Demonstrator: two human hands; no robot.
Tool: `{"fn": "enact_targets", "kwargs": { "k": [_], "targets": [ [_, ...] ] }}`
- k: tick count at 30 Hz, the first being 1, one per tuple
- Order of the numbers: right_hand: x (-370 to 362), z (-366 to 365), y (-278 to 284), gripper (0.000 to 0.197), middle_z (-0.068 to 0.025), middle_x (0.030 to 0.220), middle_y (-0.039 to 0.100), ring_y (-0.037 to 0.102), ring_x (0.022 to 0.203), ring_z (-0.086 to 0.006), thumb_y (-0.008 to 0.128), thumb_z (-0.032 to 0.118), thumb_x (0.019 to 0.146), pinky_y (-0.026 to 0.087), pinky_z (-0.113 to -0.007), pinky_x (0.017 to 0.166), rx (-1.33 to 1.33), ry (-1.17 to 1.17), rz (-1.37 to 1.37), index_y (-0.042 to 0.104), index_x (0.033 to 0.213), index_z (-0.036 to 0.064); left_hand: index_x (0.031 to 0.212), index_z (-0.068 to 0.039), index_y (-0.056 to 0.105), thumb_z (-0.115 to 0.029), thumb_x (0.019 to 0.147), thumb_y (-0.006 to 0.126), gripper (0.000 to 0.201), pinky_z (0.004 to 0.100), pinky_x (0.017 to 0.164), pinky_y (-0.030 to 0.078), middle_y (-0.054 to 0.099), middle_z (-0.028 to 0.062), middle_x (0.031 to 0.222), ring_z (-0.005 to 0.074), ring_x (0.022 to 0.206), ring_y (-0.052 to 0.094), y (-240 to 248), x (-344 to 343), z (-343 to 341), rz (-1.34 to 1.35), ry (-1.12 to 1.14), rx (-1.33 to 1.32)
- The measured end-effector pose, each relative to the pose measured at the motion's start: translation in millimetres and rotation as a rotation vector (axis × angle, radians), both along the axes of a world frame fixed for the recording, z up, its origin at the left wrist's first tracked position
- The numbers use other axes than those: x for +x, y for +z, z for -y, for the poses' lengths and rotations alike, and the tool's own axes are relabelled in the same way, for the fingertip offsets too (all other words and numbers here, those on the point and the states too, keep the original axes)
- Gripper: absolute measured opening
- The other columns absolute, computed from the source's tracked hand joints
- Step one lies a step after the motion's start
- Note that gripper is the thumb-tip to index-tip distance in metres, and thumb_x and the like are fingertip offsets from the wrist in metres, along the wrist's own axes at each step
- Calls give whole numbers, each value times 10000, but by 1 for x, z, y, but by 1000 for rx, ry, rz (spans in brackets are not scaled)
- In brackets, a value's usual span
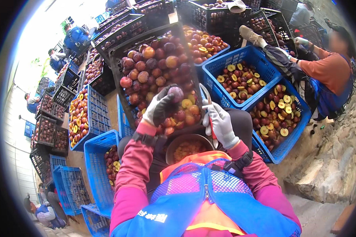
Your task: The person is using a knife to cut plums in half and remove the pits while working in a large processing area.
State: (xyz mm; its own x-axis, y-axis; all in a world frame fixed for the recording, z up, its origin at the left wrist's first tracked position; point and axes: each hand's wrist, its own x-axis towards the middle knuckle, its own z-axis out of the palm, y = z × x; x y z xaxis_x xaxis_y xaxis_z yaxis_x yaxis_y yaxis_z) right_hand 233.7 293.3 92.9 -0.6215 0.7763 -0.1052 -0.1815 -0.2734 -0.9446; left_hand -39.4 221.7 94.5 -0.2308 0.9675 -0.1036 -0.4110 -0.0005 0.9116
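A dark purple plum (175, 94) is in the fingers of my left hand (158, 106), which wears a grey-and-black glove. My right hand (221, 123), in a pale glove, is closed around hand pruners (214, 136) with red handles; their curved metal jaws (205, 91) point away from me, spread apart, a little right of the plum. Both hands are over the near end of a black crate (115, 65) full of whole plums, with some cut halves near my hands. Between my legs sits a metal bowl (168, 152) holding small orange-brown pieces.
To the right, a blue crate (215, 81) and another blue crate (283, 152) hold cut plums. More blue crates (97, 170) stand on the left. Stacked black crates (217, 19) fill the far side. A seated co-worker (324, 71) is at right; other people are far left.
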Motion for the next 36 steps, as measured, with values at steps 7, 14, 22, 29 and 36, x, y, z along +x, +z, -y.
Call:
{"fn": "enact_targets", "kwargs": {
  "k": [7,14,22,29,36],
  "targets": [
    [-37,41,39,383,-29,782,683,564,486,-72,512,199,1183,465,-231,468,105,249,-75,624,1518,50,1477,-44,601,-271,1024,791,541,371,1048,576,683,73,1329,204,1206,685,26,53,100,296,-1,64],
    [-46,74,33,413,-2,744,645,532,510,-59,522,209,1180,446,-233,464,210,286,44,607,1539,26,1466,-26,607,-78,898,891,637,375,1104,558,685,75,1385,203,1266,671,1,55,128,-96,142,5],
    [-63,103,32,403,62,733,580,481,558,-42,565,205,1176,427,-247,501,235,369,128,607,1533,23,1297,-27,608,-275,813,962,649,419,952,586,724,182,1197,330,1083,734,-38,40,142,-933,309,-103],
    [-89,106,-44,415,-181,792,726,699,632,-263,605,243,1155,543,-409,608,775,213,162,625,1480,-14,1403,-33,595,-128,790,964,722,386,1041,560,715,122,1260,215,1186,694,-65,32,159,-802,270,-143],
    [-91,117,-61,459,-275,892,762,742,776,-479,559,332,1152,577,-555,718,953,257,406,601,1473,6,1411,-15,589,-97,834,909,664,392,1037,566,725,140,1275,245,1188,714,-98,30,169,-758,215,-199]
  ]
}}
